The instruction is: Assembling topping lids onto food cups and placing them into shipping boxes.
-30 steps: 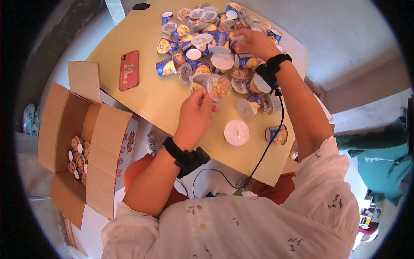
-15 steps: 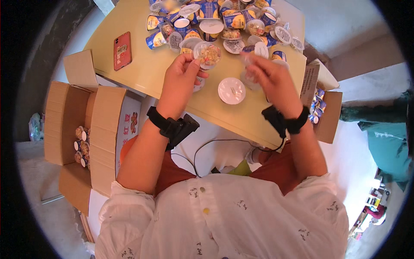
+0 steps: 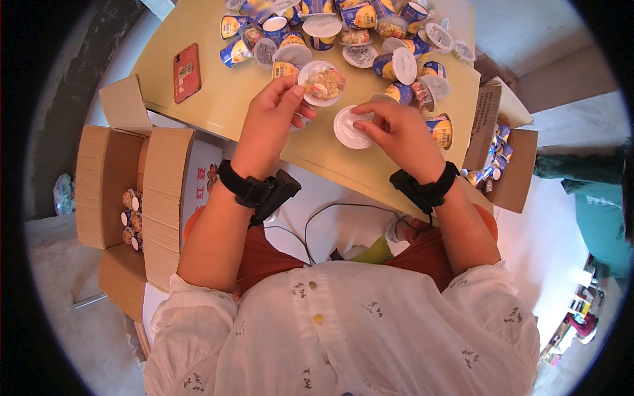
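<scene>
Our left grip [image 3: 272, 111] is closed, thumb against fingers, on the edge of a clear tub of snack mix [image 3: 323, 84], tipped up near the top centre of the frame, and we judge a light pinch best, since the thin plastic could buckle. Our right grip [image 3: 404, 132] hangs over the round white lid [image 3: 345, 135] on the bench [image 3: 231, 79], just right of centre, but we cannot tell whether thumb and forefinger clasp it; handling it squarely by its edge would keep it from skidding.
</scene>
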The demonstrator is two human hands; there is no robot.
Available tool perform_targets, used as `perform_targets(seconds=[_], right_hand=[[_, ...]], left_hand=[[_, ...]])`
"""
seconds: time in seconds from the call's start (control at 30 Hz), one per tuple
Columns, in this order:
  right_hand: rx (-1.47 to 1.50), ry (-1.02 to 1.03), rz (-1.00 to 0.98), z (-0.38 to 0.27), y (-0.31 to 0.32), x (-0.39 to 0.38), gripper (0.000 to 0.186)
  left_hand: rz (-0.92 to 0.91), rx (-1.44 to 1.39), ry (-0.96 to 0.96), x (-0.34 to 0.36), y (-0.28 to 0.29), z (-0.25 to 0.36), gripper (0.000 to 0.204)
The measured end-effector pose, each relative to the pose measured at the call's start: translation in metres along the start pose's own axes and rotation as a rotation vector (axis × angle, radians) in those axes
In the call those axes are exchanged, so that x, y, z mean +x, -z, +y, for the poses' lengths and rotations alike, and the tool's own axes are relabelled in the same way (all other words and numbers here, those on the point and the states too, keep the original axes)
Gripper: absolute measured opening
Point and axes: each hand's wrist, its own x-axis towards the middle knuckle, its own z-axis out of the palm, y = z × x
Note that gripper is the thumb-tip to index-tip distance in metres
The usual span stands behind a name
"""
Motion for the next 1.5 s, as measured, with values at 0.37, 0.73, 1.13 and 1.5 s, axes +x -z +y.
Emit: perform_targets(seconds=[0.37,0.73,1.13,1.5], right_hand=[[0.088,-0.048,0.157,0.009,0.005,0.0,0.027],[0.241,0.002,0.099,0.007,-0.001,-0.009,0.034],[0.115,0.078,0.156,0.015,-0.004,-0.007,0.027],[0.178,0.063,0.13,0.016,-0.006,-0.01,0.028]], left_hand=[[-0.177,-0.033,0.094,-0.006,-0.002,0.002,0.033],[-0.148,0.527,-0.298,-0.012,-0.017,-0.009,0.036],[-0.169,0.585,-0.291,-0.02,-0.032,-0.013,0.054],[-0.25,0.541,-0.164,-0.02,-0.035,-0.011,0.066]])
